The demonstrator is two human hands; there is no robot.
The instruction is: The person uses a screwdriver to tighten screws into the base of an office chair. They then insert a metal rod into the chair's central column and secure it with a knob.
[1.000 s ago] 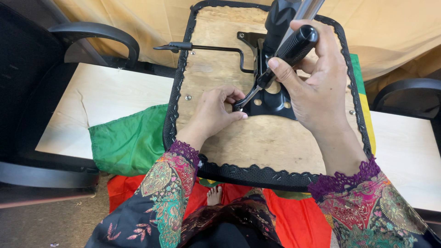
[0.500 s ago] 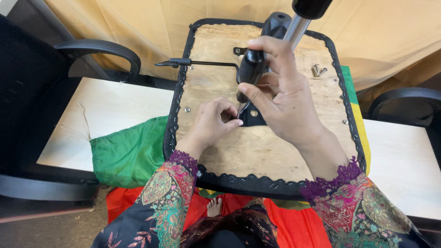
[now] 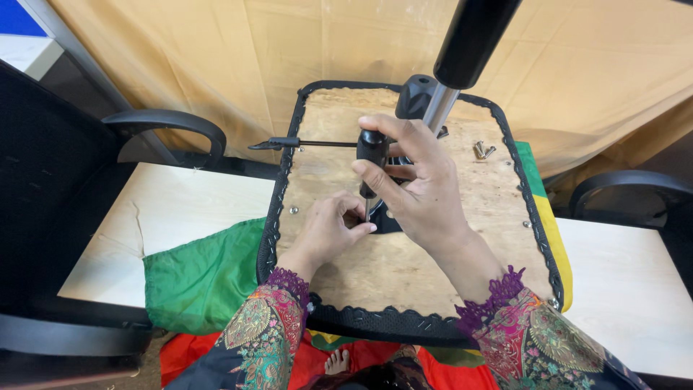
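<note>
Screwdriver (image 3: pixel 371 162) stands upright — right hand (image 3: pixel 415 191) grips its handle, left hand (image 3: pixel 328 231) pinches its tip.

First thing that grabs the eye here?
Center frame, the right hand grips a black-handled screwdriver upright over an upturned chair seat's plywood underside, while the left hand steadies its tip. A black gas-lift cylinder juts toward the camera, top right.

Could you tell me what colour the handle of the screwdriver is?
Black; the screwdriver handle shows best in the head view, gripped by the right hand.
</note>
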